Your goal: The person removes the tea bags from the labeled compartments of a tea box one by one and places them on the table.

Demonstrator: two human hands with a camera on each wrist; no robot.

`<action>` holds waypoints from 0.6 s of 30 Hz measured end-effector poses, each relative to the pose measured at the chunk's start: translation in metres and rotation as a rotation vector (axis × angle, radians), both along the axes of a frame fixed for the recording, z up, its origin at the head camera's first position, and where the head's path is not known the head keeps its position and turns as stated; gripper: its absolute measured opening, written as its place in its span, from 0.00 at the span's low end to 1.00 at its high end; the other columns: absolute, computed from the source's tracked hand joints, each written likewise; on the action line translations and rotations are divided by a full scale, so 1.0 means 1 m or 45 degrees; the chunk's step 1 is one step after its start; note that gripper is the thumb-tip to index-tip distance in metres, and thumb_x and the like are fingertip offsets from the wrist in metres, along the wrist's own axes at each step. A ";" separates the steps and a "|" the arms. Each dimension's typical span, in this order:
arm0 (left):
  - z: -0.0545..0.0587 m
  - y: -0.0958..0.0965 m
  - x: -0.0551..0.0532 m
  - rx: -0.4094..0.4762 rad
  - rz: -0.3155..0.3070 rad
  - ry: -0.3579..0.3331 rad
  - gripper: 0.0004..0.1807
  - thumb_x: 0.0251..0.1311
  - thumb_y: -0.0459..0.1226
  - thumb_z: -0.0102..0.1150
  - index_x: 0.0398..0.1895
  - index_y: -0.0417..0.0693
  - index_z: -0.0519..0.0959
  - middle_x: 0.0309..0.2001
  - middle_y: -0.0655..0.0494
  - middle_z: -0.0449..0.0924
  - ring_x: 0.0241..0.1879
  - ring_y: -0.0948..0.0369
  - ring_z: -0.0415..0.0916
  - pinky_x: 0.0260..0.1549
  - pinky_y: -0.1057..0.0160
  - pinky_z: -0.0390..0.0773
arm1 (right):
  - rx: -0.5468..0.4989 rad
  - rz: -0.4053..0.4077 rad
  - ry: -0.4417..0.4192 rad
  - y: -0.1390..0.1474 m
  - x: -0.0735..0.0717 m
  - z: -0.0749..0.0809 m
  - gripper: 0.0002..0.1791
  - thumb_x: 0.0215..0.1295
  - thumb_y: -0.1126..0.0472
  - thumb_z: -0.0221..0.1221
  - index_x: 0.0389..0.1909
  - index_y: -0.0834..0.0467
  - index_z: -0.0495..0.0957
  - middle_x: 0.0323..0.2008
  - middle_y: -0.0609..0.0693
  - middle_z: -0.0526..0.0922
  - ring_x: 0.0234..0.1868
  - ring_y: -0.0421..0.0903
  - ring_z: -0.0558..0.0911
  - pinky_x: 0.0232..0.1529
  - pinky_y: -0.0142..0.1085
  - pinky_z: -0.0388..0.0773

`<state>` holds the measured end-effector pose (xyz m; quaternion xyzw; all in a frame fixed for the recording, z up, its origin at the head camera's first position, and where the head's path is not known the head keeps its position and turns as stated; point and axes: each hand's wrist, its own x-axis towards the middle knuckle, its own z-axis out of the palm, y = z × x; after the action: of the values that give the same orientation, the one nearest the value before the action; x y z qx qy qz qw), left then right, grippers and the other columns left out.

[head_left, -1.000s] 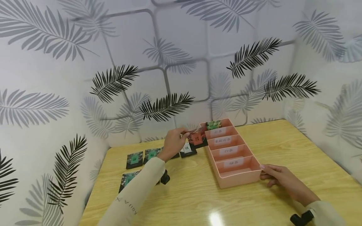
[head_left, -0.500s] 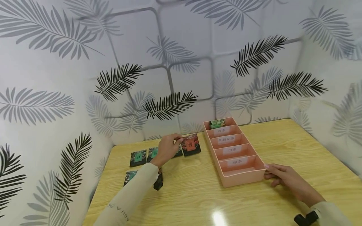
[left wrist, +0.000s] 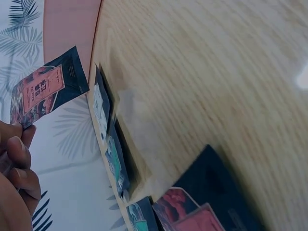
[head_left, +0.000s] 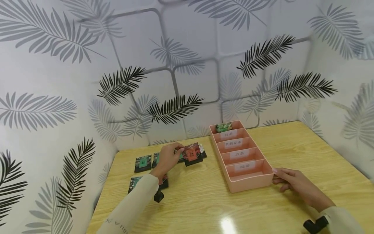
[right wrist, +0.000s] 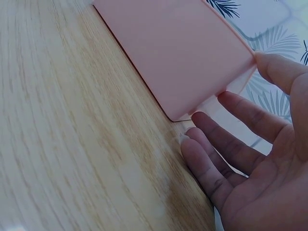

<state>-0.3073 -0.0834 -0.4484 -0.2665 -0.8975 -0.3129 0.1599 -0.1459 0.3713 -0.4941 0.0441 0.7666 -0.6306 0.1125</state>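
Observation:
My left hand (head_left: 168,158) pinches the edge of a red-labelled tea sachet (head_left: 192,155) between thumb and fingers. In the left wrist view the sachet (left wrist: 48,89) is held up tilted, apart from the packets lying on the table. A white-labelled sachet (head_left: 202,151) shows partly behind it. At the near right corner of a pink divided box (head_left: 251,183), my right hand (head_left: 295,185) grips the wall; the right wrist view shows the thumb on the rim and fingertips against the side. A green sachet (head_left: 224,127) sits in the box's rearmost compartment.
Green-labelled sachets (head_left: 143,163) lie in a row at the table's left, partly behind my left hand. Nearer are another green sachet (head_left: 134,183) and a red one (head_left: 164,182), partly covered by the sleeve. White labels (head_left: 244,166) mark the box dividers. A leaf-patterned wall stands behind the table.
My left hand has drawn the red sachet leftward, away from the box's back end, and slightly nearer. The white sachet, covered half a second ago, partly shows again. My right hand stays at the box corner.

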 end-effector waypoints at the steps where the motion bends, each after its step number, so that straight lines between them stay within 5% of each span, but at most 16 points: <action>1: -0.001 -0.002 0.001 -0.001 0.002 -0.011 0.09 0.66 0.41 0.57 0.43 0.50 0.84 0.33 0.60 0.83 0.06 0.66 0.55 0.10 0.67 0.57 | 0.003 0.001 0.001 0.000 -0.001 0.001 0.34 0.71 0.44 0.50 0.62 0.70 0.68 0.43 0.51 0.83 0.45 0.47 0.81 0.42 0.42 0.79; 9: -0.006 -0.018 0.007 -0.049 0.017 -0.004 0.09 0.66 0.42 0.57 0.43 0.52 0.84 0.33 0.62 0.83 0.10 0.68 0.61 0.13 0.66 0.62 | -0.011 -0.010 0.007 -0.001 -0.002 0.002 0.32 0.71 0.45 0.50 0.60 0.69 0.69 0.41 0.51 0.84 0.43 0.46 0.82 0.42 0.42 0.79; 18: -0.014 -0.035 0.018 -0.051 0.014 -0.090 0.08 0.66 0.42 0.56 0.42 0.53 0.84 0.34 0.62 0.83 0.08 0.66 0.59 0.16 0.66 0.64 | -0.023 -0.014 -0.007 -0.001 0.000 -0.001 0.30 0.71 0.45 0.50 0.60 0.67 0.71 0.40 0.49 0.84 0.42 0.46 0.82 0.42 0.42 0.79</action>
<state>-0.2891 -0.1186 -0.4627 -0.2536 -0.9101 -0.3032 0.1244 -0.1461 0.3708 -0.4950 0.0492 0.7602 -0.6381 0.1116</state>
